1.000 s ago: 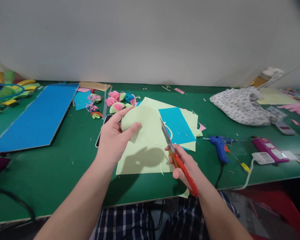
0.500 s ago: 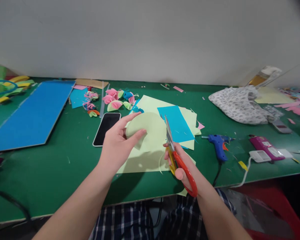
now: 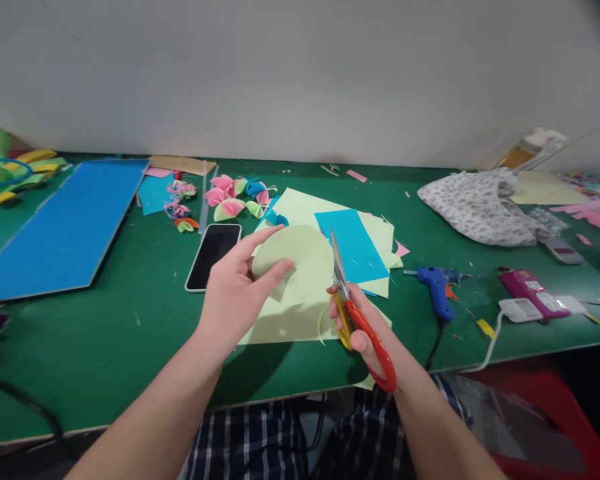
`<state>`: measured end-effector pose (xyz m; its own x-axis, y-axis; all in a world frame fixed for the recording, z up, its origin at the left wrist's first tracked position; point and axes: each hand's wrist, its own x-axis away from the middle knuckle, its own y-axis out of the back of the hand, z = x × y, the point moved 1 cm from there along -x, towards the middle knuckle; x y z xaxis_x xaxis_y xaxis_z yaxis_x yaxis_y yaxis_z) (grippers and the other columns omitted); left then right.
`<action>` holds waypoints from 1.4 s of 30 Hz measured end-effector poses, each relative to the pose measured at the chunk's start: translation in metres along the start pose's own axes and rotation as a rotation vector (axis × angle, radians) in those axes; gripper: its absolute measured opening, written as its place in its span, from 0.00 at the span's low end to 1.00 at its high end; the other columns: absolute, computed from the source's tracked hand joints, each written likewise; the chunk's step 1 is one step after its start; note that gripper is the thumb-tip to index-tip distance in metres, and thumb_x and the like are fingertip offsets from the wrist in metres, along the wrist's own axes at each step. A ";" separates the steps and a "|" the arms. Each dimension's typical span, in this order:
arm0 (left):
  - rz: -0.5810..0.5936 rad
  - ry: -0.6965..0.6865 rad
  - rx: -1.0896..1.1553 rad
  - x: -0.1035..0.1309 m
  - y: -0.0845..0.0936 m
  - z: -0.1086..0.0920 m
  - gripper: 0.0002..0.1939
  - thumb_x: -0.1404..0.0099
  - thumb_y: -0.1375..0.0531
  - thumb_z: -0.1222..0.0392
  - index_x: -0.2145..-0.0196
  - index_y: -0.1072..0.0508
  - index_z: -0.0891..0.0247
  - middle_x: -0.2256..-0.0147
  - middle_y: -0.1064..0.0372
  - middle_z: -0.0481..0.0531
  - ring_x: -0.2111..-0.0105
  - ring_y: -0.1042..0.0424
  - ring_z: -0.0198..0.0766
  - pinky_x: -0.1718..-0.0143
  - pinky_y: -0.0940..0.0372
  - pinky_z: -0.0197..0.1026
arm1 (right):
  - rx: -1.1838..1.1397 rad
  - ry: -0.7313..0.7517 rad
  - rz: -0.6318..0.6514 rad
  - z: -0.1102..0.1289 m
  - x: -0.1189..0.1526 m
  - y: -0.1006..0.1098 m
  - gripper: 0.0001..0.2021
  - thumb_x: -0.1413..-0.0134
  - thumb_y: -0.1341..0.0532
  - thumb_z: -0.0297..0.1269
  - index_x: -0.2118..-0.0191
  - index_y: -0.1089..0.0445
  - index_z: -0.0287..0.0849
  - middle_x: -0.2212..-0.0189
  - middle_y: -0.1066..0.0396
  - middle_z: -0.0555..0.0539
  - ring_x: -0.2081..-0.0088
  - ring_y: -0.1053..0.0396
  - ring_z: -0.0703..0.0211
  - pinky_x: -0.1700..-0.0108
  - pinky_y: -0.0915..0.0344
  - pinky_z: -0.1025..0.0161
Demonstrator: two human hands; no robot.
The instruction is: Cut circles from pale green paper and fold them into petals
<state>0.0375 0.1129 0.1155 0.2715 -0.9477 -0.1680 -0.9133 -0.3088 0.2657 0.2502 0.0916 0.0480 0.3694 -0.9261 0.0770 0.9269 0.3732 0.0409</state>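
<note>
Pinched between the thumb and fingers of my left hand is a round pale green paper disc, raised above the table. My right hand grips scissors with one red and one yellow handle, their blades at the disc's right edge. A thin curled strip hangs from near the blades. Beneath lie pale green sheets and a blue sheet. A phone rests just left of the disc.
A large blue board lies at left. Pink, green and blue petal pieces sit behind the phone. To the right are a blue glue gun with a cord, a purple device and a patterned cloth bag.
Almost nothing differs. The view has shifted very slightly, and both hands keep the same hold on the disc and the scissors.
</note>
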 end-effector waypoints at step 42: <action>0.047 0.052 0.114 -0.012 0.005 -0.001 0.35 0.46 0.29 0.54 0.42 0.29 0.59 0.71 0.23 0.49 0.76 0.25 0.38 0.77 0.28 0.36 | -0.022 -0.123 -0.064 0.014 0.004 -0.002 0.45 0.78 0.36 0.76 0.55 0.35 0.48 0.75 0.44 0.56 0.74 0.47 0.63 0.71 0.47 0.64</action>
<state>0.0296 0.1226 0.1197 0.2405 -0.9646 -0.1078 -0.9531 -0.2557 0.1617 0.2492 0.0877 0.0625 0.3001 -0.9333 0.1970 0.9499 0.3113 0.0281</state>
